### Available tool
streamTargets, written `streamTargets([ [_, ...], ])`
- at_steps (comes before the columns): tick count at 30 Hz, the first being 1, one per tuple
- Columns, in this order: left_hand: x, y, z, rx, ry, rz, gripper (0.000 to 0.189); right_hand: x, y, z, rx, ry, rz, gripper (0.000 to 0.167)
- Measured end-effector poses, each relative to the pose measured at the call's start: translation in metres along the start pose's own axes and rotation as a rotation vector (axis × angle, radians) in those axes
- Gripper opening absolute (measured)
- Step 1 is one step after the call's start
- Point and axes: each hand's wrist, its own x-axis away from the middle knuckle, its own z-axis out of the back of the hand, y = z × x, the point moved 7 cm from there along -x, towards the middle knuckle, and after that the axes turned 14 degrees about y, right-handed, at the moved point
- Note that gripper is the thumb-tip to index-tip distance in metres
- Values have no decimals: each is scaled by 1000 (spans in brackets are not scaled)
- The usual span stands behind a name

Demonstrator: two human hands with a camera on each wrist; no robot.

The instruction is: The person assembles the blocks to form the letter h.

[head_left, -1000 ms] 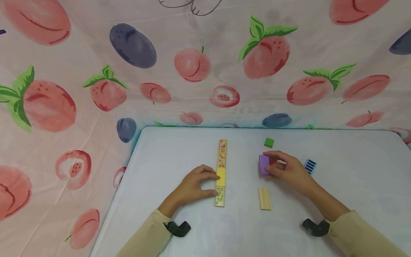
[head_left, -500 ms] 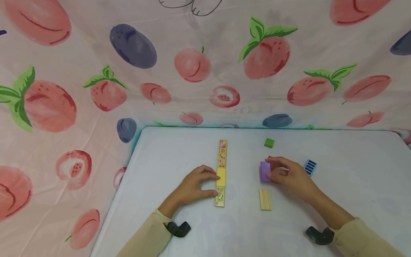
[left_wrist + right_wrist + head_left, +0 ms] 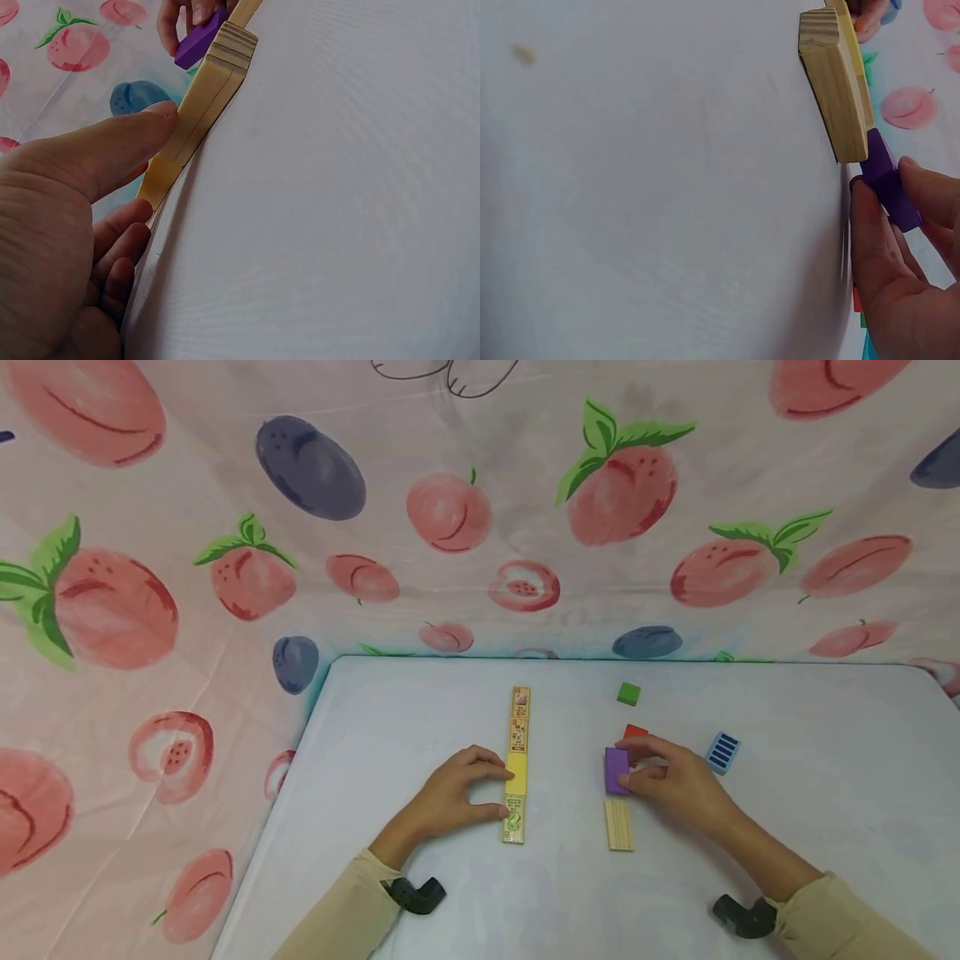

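My right hand [image 3: 678,781] pinches a purple block [image 3: 615,770] between thumb and fingers, just beyond a plain wooden block [image 3: 618,825]. In the right wrist view, the purple block [image 3: 889,184] sits near the end of the wooden block [image 3: 834,90]; whether they touch, I cannot tell. My left hand [image 3: 457,785] rests at the left side of a straight row of blocks. Its thumb touches the nearest, green-printed block [image 3: 513,822], and a fingertip lies on the yellow block [image 3: 516,774]. Two printed blocks [image 3: 518,735] continue the row away from me.
Behind my right fingers a red block [image 3: 635,731] is partly hidden. A green block [image 3: 628,693] lies farther back, and a blue block with dark bars [image 3: 723,752] to the right. The white table [image 3: 405,702] meets a fruit-patterned cloth [image 3: 450,435] at its back edge.
My right hand has brought the purple block toward me, closer to the plain wooden block, so more of the red block shows. My left hand has stayed on the row.
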Motion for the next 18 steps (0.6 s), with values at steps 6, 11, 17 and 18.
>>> streamTargets([
  [6, 0, 0, 0, -7, 7, -13, 46, 0, 2, -1, 61, 31, 53, 48],
  [11, 0, 0, 0, -12, 10, -21, 46, -1, 1, -1, 85, 55, 89, 47],
  [17, 0, 0, 0, -11, 9, -18, 46, -1, -1, 0, 82, 61, 87, 48],
  [18, 0, 0, 0, -10, 8, -18, 46, -1, -2, 0, 83, 61, 87, 48],
])
